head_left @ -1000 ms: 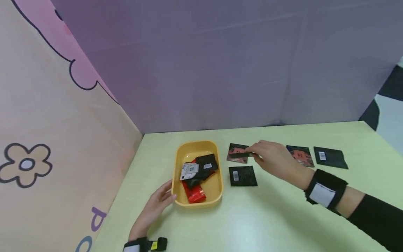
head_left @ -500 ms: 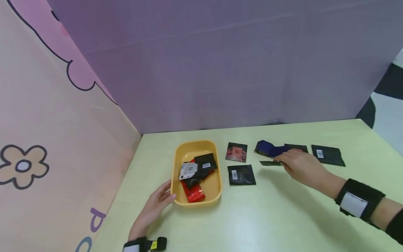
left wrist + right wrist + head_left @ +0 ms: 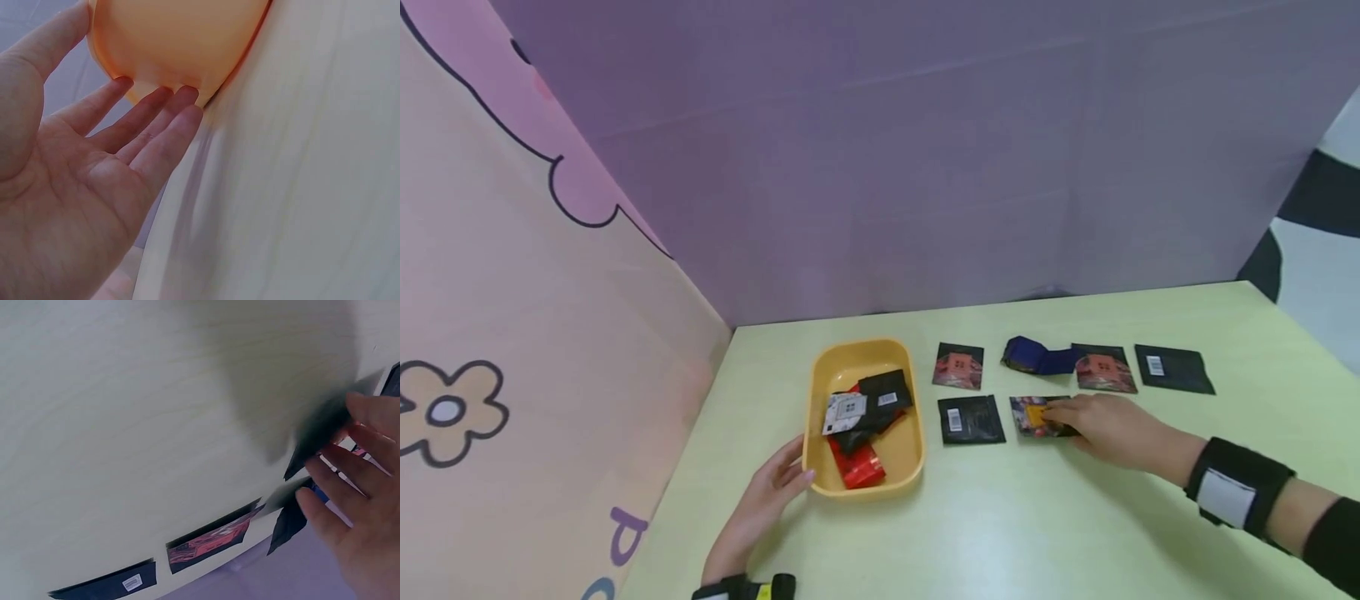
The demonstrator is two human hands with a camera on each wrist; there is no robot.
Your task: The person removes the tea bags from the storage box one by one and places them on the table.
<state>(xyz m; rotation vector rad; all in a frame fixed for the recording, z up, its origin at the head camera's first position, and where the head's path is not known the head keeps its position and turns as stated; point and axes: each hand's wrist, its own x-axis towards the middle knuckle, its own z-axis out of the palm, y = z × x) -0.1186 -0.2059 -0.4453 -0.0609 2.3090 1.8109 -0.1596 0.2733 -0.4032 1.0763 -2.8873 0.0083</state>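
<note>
A yellow tray [image 3: 917, 467] holds several black, white and red sachets [image 3: 857, 462]. My left hand [image 3: 767, 496] rests against the tray's left wall, fingers loosely extended; in the left wrist view the fingertips [image 3: 187, 94] touch its outer side. My right hand [image 3: 1108, 429] pinches a colourful sachet with a yellow label [image 3: 1030, 414] by its right part, low over the table. In the right wrist view this sachet [image 3: 319, 431] looks dark and blurred, tilted between thumb and fingers. Left of it lies a black sachet with a white barcode [image 3: 972, 419].
Behind, a row of sachets lies along the table [image 3: 970, 533]: a red-and-black one [image 3: 958, 367], a folded dark blue one [image 3: 1037, 357], another red-and-black one [image 3: 1105, 368] and a black barcoded one [image 3: 1174, 369]. A purple backdrop [image 3: 887, 167] stands at the table's rear edge.
My right hand has moved rightward from the red-and-black sachet, then nearer, bringing the colourful sachet beside the black one. The dark blue sachet came into view behind. My left hand stays at the tray.
</note>
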